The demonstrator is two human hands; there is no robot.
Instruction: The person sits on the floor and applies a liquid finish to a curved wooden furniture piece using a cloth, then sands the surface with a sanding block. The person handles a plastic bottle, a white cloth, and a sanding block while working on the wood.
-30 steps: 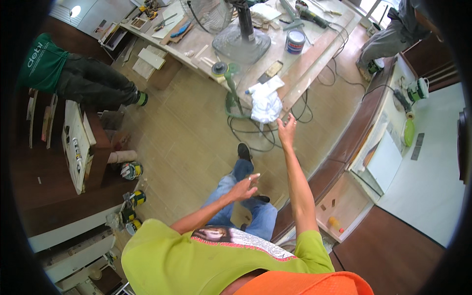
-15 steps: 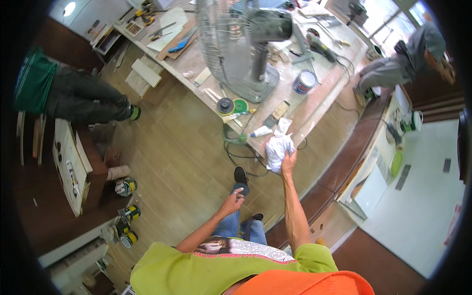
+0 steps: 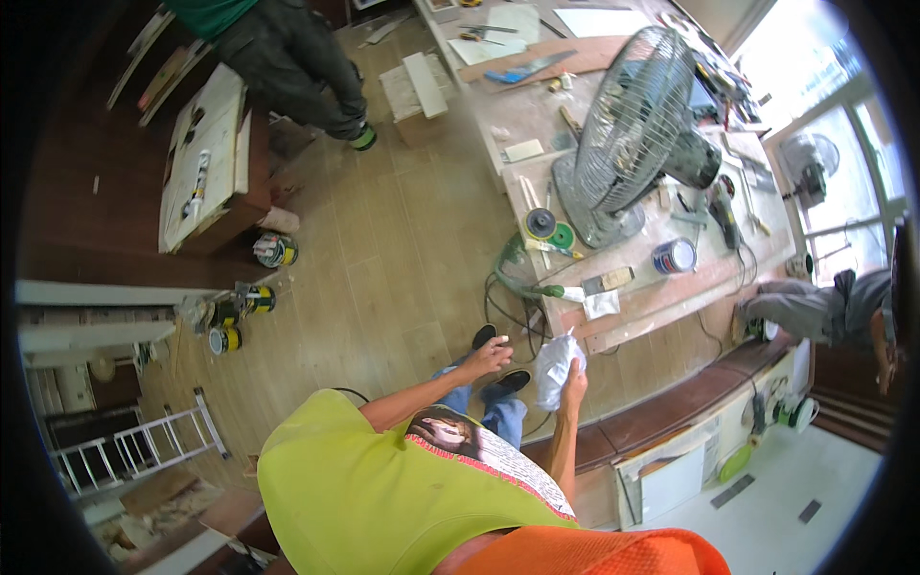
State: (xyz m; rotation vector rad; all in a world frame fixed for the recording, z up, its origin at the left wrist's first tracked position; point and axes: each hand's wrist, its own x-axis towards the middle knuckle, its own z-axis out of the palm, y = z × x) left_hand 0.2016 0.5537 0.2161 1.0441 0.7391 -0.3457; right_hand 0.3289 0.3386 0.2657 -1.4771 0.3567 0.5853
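A crumpled white plastic bag (image 3: 554, 372) is gripped along its right side by my right hand (image 3: 575, 385), just off the near corner of the worktable (image 3: 632, 331). My left hand (image 3: 487, 357) hangs a little to the left of the bag, apart from it. Its fingers are curled together with a small pale bit at the tips that I cannot make out. Closest on the tabletop lie a white packet (image 3: 602, 305), a white-and-green tube (image 3: 563, 292) and a broad scraper (image 3: 610, 280).
On the table stand a large fan (image 3: 637, 125), a paint can (image 3: 675, 256), a tape roll (image 3: 540, 223) and a blue-handled saw (image 3: 522, 73). A looped cable (image 3: 498, 302) trails beside the table. One person (image 3: 307, 67) stands far left, another (image 3: 824, 307) at right. A ladder (image 3: 144, 446) is at lower left.
My view has swung, so the table sits farther right. The bag has come back from over the table corner toward me. My left hand is closer to it, and a white packet shows on the table.
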